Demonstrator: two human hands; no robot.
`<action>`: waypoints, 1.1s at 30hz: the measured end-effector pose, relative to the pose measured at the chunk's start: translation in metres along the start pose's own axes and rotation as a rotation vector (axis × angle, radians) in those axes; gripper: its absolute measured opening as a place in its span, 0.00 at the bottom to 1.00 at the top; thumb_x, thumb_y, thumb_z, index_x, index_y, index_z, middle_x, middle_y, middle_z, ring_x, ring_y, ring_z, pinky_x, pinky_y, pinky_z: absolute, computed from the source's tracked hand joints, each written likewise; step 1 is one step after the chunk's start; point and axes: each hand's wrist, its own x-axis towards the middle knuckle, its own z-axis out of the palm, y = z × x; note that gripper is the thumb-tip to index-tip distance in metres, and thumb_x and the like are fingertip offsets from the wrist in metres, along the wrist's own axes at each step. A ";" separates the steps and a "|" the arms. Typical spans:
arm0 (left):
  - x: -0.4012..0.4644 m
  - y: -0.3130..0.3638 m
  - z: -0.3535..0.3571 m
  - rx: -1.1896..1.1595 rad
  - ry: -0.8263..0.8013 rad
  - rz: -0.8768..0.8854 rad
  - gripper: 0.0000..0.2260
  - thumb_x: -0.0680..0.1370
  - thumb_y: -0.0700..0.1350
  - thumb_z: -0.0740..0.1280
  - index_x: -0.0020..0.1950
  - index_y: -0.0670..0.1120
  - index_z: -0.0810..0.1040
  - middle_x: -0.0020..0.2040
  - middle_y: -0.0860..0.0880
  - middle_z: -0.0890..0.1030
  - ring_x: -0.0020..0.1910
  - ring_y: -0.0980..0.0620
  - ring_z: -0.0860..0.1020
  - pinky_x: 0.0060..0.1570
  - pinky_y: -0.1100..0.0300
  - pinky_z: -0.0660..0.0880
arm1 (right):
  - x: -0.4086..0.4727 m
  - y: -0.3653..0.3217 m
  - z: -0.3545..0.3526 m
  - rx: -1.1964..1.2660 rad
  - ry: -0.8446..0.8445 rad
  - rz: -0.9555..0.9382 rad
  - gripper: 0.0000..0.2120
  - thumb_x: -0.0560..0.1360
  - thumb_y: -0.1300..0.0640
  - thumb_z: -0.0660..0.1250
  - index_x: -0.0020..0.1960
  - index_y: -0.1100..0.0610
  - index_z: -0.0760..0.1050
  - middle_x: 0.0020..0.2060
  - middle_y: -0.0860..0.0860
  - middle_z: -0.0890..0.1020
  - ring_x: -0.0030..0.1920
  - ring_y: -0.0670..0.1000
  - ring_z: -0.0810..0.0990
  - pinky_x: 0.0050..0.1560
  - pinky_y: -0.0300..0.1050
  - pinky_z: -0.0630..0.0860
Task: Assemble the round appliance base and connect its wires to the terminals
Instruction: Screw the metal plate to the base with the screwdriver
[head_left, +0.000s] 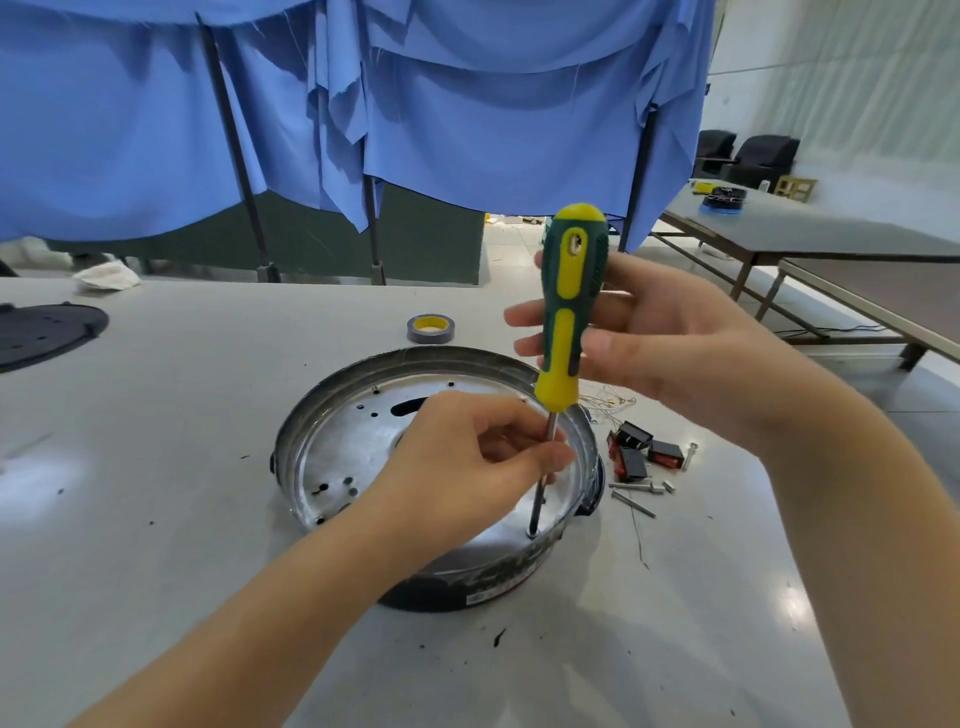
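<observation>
Screwdriver upright in round base | right grip clasps handle | left grip pinches shaft

No text, brand or number can be read. A small white label is stuck on the dark outer wall of the round base, at 6 o'clock; its print is too blurred. A round emblem on the screwdriver handle is likewise illegible.

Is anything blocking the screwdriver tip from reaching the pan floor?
Nothing visible does. The screwdriver stands nearly upright, its tip already at a hole near the round base rim. The left hand pinches the shaft beside, not below; the right hand holds the handle.
</observation>
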 end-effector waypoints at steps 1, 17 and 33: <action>0.000 0.000 0.000 -0.012 -0.007 0.000 0.09 0.73 0.38 0.74 0.39 0.52 0.83 0.35 0.54 0.85 0.36 0.56 0.84 0.43 0.66 0.80 | 0.000 0.000 -0.001 0.001 -0.005 -0.005 0.23 0.71 0.66 0.65 0.66 0.57 0.70 0.56 0.55 0.83 0.57 0.55 0.82 0.56 0.47 0.79; 0.001 -0.003 0.000 -0.013 0.025 0.004 0.09 0.69 0.42 0.78 0.40 0.56 0.83 0.35 0.55 0.85 0.36 0.55 0.84 0.43 0.59 0.81 | 0.008 0.005 0.020 -0.386 0.253 -0.105 0.21 0.61 0.41 0.76 0.47 0.48 0.73 0.39 0.43 0.82 0.43 0.43 0.82 0.49 0.43 0.81; -0.001 -0.004 0.001 -0.050 -0.075 0.018 0.08 0.75 0.39 0.71 0.44 0.52 0.84 0.39 0.53 0.86 0.39 0.55 0.85 0.44 0.66 0.79 | 0.001 0.002 -0.001 -0.291 0.122 -0.031 0.17 0.59 0.49 0.76 0.47 0.50 0.80 0.42 0.47 0.84 0.46 0.50 0.83 0.50 0.41 0.80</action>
